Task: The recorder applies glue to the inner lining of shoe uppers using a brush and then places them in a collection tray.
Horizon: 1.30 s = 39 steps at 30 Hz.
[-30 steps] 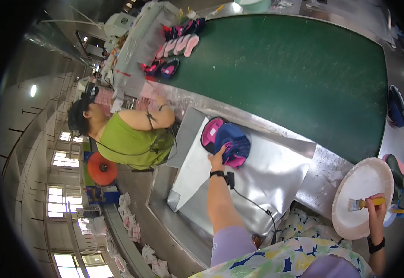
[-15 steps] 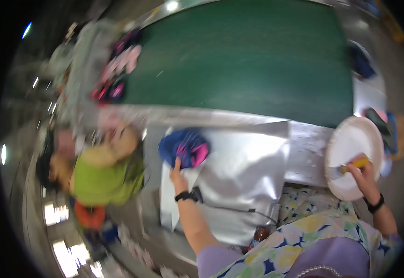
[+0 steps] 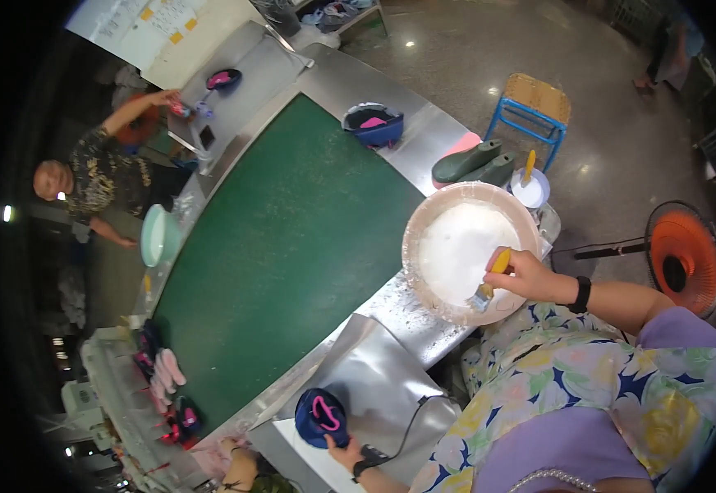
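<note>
My left hand (image 3: 343, 453) holds the edge of a navy shoe upper (image 3: 307, 421) with a pink-edged opening, over a shiny metal sheet (image 3: 370, 361). My right hand (image 3: 526, 277) is closed around a flat paintbrush (image 3: 500, 261) with a yellow handle. Its bristles point down by the near inner wall of a wide pale basin (image 3: 415, 275); whether they touch the wall I cannot tell. White paste or liquid (image 3: 461, 238) lies in the basin. Another navy upper (image 3: 381, 130) with pink inside rests on the metal ledge beyond the basin.
A green belt surface (image 3: 292, 222) spans the middle. Dark green shoe lasts (image 3: 466, 162) and a small white pot (image 3: 530, 192) with a brush stand behind the basin. Right are a stool (image 3: 536, 99) and an orange fan (image 3: 685, 261). A co-worker (image 3: 99, 168) is across, beside a mint basin (image 3: 158, 237).
The view has swung to the right, bringing the stool, fan and whole basin into sight. My left hand still holds the upper, and the brush is still at the basin.
</note>
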Available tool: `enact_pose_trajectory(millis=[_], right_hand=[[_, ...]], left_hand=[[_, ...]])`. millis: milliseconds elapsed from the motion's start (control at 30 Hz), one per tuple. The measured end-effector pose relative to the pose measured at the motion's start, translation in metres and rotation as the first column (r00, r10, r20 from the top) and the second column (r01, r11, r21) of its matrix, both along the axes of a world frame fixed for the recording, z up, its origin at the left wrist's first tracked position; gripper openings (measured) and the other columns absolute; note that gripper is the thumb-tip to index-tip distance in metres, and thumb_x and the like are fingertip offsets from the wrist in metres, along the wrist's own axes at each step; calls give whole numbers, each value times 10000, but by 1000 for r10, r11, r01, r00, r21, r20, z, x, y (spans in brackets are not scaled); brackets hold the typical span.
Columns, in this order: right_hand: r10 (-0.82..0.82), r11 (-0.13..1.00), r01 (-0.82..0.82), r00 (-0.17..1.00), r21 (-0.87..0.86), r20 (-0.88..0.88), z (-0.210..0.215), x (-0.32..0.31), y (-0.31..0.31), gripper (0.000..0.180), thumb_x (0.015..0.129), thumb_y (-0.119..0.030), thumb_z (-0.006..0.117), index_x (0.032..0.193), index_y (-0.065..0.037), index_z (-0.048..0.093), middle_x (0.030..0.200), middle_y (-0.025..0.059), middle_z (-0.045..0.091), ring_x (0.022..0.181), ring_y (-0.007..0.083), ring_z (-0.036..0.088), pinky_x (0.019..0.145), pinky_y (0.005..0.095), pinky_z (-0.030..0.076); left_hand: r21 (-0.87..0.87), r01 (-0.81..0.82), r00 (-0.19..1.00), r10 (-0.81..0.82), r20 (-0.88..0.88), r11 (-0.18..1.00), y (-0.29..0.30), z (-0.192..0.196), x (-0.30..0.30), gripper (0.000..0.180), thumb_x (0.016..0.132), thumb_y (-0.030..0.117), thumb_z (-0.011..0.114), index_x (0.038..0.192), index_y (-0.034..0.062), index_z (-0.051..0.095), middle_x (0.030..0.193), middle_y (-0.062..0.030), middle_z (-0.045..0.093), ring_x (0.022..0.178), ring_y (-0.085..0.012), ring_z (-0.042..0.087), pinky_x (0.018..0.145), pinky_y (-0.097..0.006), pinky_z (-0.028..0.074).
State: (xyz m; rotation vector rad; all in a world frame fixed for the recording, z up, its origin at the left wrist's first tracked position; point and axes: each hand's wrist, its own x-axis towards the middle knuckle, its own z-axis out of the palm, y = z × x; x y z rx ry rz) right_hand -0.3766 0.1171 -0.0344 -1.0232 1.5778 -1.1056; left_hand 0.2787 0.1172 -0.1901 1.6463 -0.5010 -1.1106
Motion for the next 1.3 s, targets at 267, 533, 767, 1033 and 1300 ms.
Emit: enact_pose_trajectory(millis=[267, 533, 767, 1033, 1300], right_hand=[[-86, 995, 90, 993, -48, 79, 11, -44, 36, 176, 895, -156, 697, 954, -19, 602, 835, 33, 642, 754, 84, 604, 674, 241, 487], [-101, 987, 124, 974, -103, 204, -14, -70, 38, 210, 883, -192, 710, 959, -21, 616, 832, 47, 657, 753, 101, 616, 667, 251, 490], [-18, 1000, 21, 984, -17, 176, -35, -84, 31, 216, 901, -229, 689, 962, -31, 629, 842, 38, 669, 774, 102, 635, 679, 252, 503], [-92, 985, 28, 918, 169, 385, -57, -85, 16, 242, 963, -265, 626, 989, -25, 633, 822, 19, 662, 702, 69, 615, 632, 208, 502], [-53, 987, -27, 878, 159, 476, -61, -80, -3, 275, 968, -325, 632, 1040, -69, 564, 893, 30, 657, 716, 61, 590, 661, 185, 483]], left_hand=[[-90, -128, 800, 50, -598, 988, -24, 67, -124, 306, 860, 278, 732, 1091, 96, 650, 1024, -28, 691, 902, -196, 633, 746, -357, 469], [29, -171, 843, 161, -513, 985, -9, 64, -166, 277, 882, 292, 694, 1092, 115, 655, 1007, -33, 696, 889, -219, 642, 775, -380, 469], [151, -59, 899, 118, -422, 987, 46, 61, -171, 297, 892, 315, 681, 1122, 129, 656, 1089, -20, 695, 965, -207, 633, 815, -391, 461], [179, -217, 760, 281, -586, 960, 90, 83, -198, 328, 946, 125, 625, 1253, 27, 569, 1259, -109, 633, 1157, -249, 606, 1074, -437, 435], [-82, -254, 870, 191, -455, 964, 104, 100, -212, 375, 917, 84, 668, 1265, 11, 548, 1231, -97, 631, 1141, -229, 598, 1059, -403, 443]])
